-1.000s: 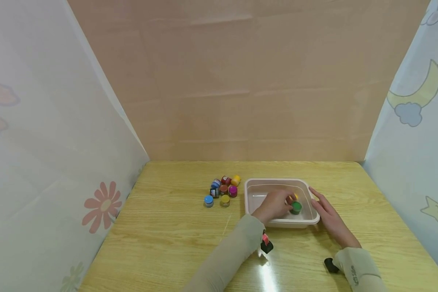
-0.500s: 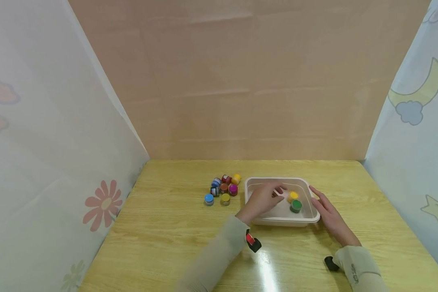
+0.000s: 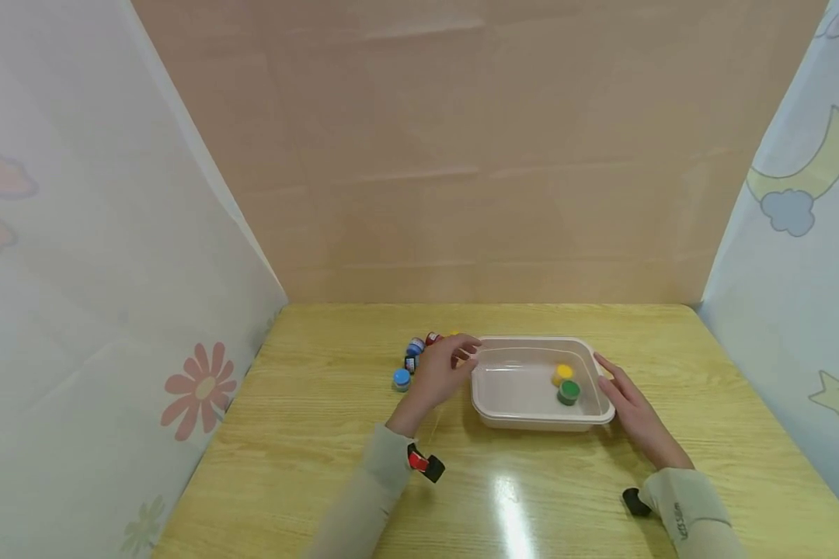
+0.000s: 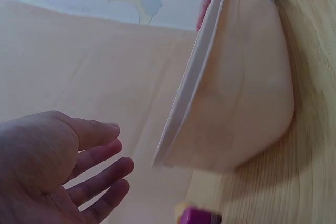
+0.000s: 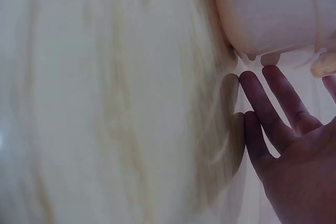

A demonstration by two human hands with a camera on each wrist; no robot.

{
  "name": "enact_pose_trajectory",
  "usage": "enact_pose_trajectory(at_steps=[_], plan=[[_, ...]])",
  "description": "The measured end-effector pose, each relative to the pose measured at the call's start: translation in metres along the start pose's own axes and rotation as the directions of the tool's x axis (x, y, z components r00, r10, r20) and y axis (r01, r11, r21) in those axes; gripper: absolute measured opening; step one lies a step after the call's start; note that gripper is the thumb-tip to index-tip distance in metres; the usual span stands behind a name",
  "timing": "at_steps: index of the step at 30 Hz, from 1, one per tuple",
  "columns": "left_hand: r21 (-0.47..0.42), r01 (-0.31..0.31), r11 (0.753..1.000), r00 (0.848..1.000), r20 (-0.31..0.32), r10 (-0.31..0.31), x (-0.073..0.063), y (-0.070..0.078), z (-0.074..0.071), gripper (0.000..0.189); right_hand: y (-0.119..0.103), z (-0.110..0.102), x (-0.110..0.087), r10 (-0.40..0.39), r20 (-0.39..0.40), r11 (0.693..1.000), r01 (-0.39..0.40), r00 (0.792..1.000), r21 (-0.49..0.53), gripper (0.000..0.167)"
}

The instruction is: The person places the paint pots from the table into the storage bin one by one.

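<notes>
My left hand (image 3: 436, 373) hovers just left of a pale pink plastic tub (image 3: 531, 419), fingers loosely bent and holding nothing. The left wrist view shows the thumb and fingers apart beside the tub's wall (image 4: 241, 87). At the tub's right end, my right hand (image 3: 639, 423) rests against the outside with fairly straight fingers; its fingertips meet the wall in the right wrist view. Inside the tub, toward the right, stand a small paint jar with a green lid (image 3: 569, 392) and a yellow-lidded jar (image 3: 562, 374).
Several small jars sit left of the tub, partly hidden behind my left hand: a light blue one (image 3: 402, 378), a dark blue one (image 3: 416, 346) and a black one (image 3: 410, 363). A purple lid (image 4: 197, 216) shows in the left wrist view. Papered walls enclose the wooden table (image 3: 287, 435).
My left hand has come away from the green-lidded jar, out of the tub and left toward the group of jars. My right hand has stayed at the tub's end.
</notes>
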State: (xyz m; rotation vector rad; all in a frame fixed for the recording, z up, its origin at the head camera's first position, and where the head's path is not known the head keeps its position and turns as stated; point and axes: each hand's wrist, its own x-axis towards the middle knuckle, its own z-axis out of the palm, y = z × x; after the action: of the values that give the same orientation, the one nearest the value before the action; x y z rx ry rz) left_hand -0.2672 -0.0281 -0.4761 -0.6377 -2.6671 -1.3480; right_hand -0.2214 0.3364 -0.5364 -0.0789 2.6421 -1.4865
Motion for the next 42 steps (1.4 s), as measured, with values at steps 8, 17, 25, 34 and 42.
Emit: enact_pose_trajectory(at_steps=[8,17,25,34,42], plan=[[0.005,0.032,0.999,0.992,-0.125,-0.031,-0.028,-0.040,-0.036,0.033,0.001,-0.001,0.001,0.009,-0.002,1.000,-0.009,1.000,-0.010,0.063],[0.007,0.148,0.989,0.976,-0.164,-0.145,-0.050,-0.081,-0.048,0.043,0.001,-0.002,0.001,-0.014,-0.025,1.000,0.014,1.000,0.004,0.063],[-0.084,0.222,0.971,0.964,-0.130,-0.232,-0.056,-0.103,-0.047,0.048,0.001,0.002,-0.001,-0.019,-0.031,1.000,0.019,0.999,0.004,0.062],[-0.101,0.286,0.953,0.948,-0.112,-0.297,-0.058,-0.122,-0.037,0.042,-0.001,0.003,0.000,-0.004,-0.015,1.000,0.004,1.000,0.011,0.063],[-0.029,0.252,0.967,0.944,-0.212,-0.252,-0.060,-0.131,-0.024,0.037,0.001,0.000,0.001,0.000,-0.027,1.000,0.000,1.000,-0.003,0.063]])
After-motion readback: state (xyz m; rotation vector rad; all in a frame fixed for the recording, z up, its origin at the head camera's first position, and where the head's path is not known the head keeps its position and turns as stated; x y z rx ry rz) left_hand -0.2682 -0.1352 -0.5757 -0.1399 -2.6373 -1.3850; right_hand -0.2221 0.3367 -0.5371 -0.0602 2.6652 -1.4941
